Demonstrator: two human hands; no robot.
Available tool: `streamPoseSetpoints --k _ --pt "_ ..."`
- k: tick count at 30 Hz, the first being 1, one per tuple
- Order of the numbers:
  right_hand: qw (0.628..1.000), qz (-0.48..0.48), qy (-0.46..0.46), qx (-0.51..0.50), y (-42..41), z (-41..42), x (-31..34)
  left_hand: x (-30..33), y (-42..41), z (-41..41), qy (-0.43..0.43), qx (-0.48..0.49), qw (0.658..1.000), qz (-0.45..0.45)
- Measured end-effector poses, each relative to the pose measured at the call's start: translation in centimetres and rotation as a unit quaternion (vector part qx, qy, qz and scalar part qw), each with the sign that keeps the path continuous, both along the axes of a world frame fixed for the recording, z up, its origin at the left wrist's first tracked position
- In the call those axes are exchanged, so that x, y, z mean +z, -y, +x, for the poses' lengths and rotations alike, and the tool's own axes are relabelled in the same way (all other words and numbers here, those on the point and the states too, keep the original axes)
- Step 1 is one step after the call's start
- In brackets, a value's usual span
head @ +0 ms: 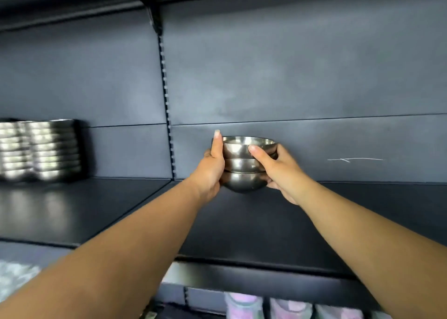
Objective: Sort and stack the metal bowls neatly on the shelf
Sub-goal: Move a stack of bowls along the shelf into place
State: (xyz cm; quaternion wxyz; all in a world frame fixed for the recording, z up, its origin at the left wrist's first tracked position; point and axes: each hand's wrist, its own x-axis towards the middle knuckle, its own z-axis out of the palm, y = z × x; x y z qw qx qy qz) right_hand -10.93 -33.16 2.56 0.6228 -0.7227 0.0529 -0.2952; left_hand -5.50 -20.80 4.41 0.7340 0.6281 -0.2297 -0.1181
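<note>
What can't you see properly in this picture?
- Head view: bowl stack sides, covered by the left hand and right hand.
- Whether it touches the shelf: unclear.
- Left stacks: blurred, cut by the edge.
- Pink items below: blurred, cut off.

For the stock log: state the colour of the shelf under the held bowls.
Matte black, on the shelf below the bowls; the head view shows it.

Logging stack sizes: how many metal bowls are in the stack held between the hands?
3, nested: top bowl, middle bowl, bottom bowl, held between left hand and right hand. More could be hidden inside.
</note>
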Motion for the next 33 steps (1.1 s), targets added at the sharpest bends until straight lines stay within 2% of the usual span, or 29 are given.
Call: streamPoseSetpoints --k 4,7,11,14,22,28,33 --pt "0.999 0.000 -0.010 0.048 -13.1 3.0 -1.1 -0.9 -13.7 1.7 0.004 0.049 0.997 0.064" --pt "0.997 -0.020 -0.034 0.067 -21.3 5.0 -1.5 -1.6 -22.4 2.8 0.004 0.122 0.985 0.125" --pt "0.994 -0.052 -0.027 0.097 -29.8 7.2 -1.4 -1.6 -31.0 4.3 -0.017 0.185 0.977 0.104" --pt "0.991 -0.074 -0.018 0.111 -33.8 9.1 -1.4 -2.1 -35.0 5.5 0.001 0.234 0.968 0.094" --pt "0.986 -0.107 -0.027 0.124 -37.5 15.5 -1.7 -3.0 -38.5 11.3 0.045 0.290 0.949 0.116" --pt "0.986 -0.148 -0.002 0.078 -36.2 24.5 -1.6 -3.9 -37.1 20.5 0.082 0.306 0.944 0.088" --pt "0.987 -0.147 -0.009 0.060 -34.8 31.1 -2.8 -4.5 -35.8 28.0 0.093 0.312 0.937 0.123"
